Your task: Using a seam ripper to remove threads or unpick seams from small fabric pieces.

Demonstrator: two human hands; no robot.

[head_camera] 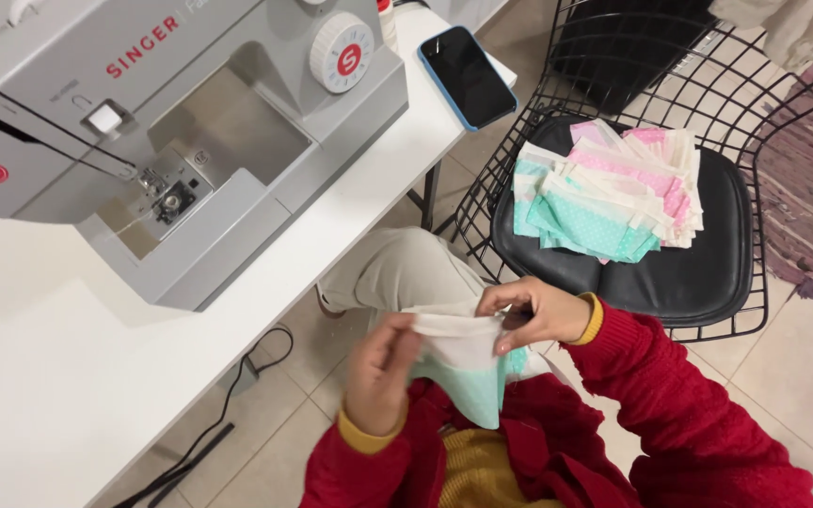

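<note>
Both hands are gripping a small fabric piece (463,362), cream along its top band and mint green below, and holding it up over the person's lap, just off the table's near edge. The left hand (380,374) is pinching the left end of the cream band, its fingers closed together on the cloth. The right hand (536,312) is clamping the right end, thumb and fingertips pressed on the band. Both arms are wearing red sleeves with mustard cuffs. On the white table (68,376) a grey sewing machine (190,132) is standing toward the far edge, and a dark phone in a blue case (468,77) is lying near the table's far right corner. Beside the table, a stack of mint, pink and cream fabric pieces (609,193) is resting on the black cushion of a wire chair (708,263).
</note>
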